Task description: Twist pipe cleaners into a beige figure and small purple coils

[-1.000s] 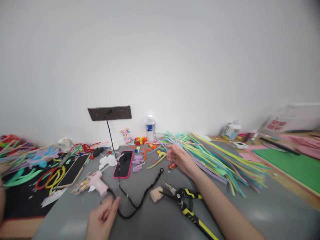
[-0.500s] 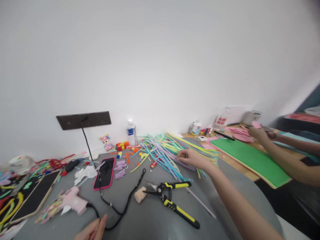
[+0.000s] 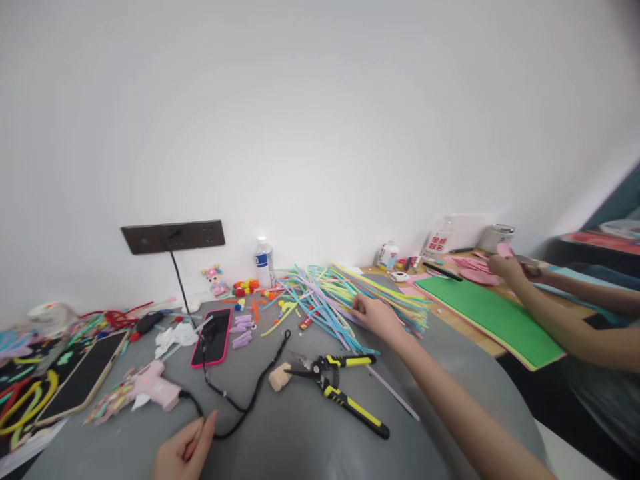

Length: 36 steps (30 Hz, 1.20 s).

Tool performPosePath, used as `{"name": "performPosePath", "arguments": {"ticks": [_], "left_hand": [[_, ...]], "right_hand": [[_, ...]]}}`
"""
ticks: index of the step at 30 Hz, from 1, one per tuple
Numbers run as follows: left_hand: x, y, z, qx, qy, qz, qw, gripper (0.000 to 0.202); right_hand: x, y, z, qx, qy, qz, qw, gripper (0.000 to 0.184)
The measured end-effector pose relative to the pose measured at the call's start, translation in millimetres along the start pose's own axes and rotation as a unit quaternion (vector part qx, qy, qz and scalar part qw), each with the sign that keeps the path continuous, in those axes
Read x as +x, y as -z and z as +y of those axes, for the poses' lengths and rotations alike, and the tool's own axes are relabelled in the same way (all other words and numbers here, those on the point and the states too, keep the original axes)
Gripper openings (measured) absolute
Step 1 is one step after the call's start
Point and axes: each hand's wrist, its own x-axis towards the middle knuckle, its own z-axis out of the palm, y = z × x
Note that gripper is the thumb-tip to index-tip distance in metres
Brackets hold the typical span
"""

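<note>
The right hand [image 3: 376, 313] is laid palm down, with its fingers spread loosely, on the pile of coloured pipe cleaners [image 3: 345, 293] at the far middle of the grey tabletop [image 3: 300, 447]; whether any strand is pinched under it cannot be told. The left hand [image 3: 184, 452] is rested open at the near edge, nothing being held, its fingertips just beside the black cord [image 3: 250, 400]. By that cord the pink glue gun [image 3: 153, 390] is joined, which is lying on its side to the left. Between the two hands, yellow-handled pliers [image 3: 340, 393] are seen flat on the tabletop, their tip touching a small beige plush piece [image 3: 279, 377]. Farther back a pink-cased phone [image 3: 213, 337] is placed face up, and a water bottle [image 3: 263, 262] is stood upright against the wall. At the far right, a co-worker's hands [image 3: 507, 267] are held over a green sheet [image 3: 493, 313].
</note>
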Motion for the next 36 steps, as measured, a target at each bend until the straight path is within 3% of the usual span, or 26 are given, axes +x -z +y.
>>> {"name": "performPosePath", "arguments": {"ticks": [7,15,18,21,24,29,33,36], "left_hand": [[-4.0,-2.0,23.8,0.004,-0.002,0.039,0.999,0.063],[-5.2,-2.7,26.0,-0.005,-0.007,0.037,0.999,0.060],[-5.8,-3.9,27.8,-0.012,-0.009,0.046,0.999,0.059],[-6.4,-3.5,29.8,-0.013,-0.008,0.044,0.999,0.059],[-6.8,-2.9,30.4,-0.012,-0.008,0.039,0.999,0.058],[-7.9,-5.7,28.9,-0.010,-0.008,0.055,0.998,0.057],[-9.1,-7.5,27.6,-0.002,0.002,0.045,0.999,0.057],[-9.2,-6.8,24.4,0.009,0.010,0.038,0.999,0.058]], "right_hand": [[3.7,-3.0,7.7,0.035,0.017,0.036,0.999,0.012],[-8.3,32.4,12.4,0.155,0.067,0.104,0.980,0.018],[-17.7,47.8,5.7,0.329,0.060,0.160,0.929,0.026],[-26.3,55.8,-11.2,0.490,0.075,0.121,0.860,0.031],[-28.9,51.0,-32.8,0.587,0.077,0.075,0.802,0.032],[-21.0,26.3,-64.1,0.626,0.055,-0.009,0.778,0.043],[-11.3,12.3,-88.1,0.673,0.069,-0.048,0.735,0.040],[-1.6,7.5,-105.1,0.685,0.082,-0.075,0.720,0.041]]}}
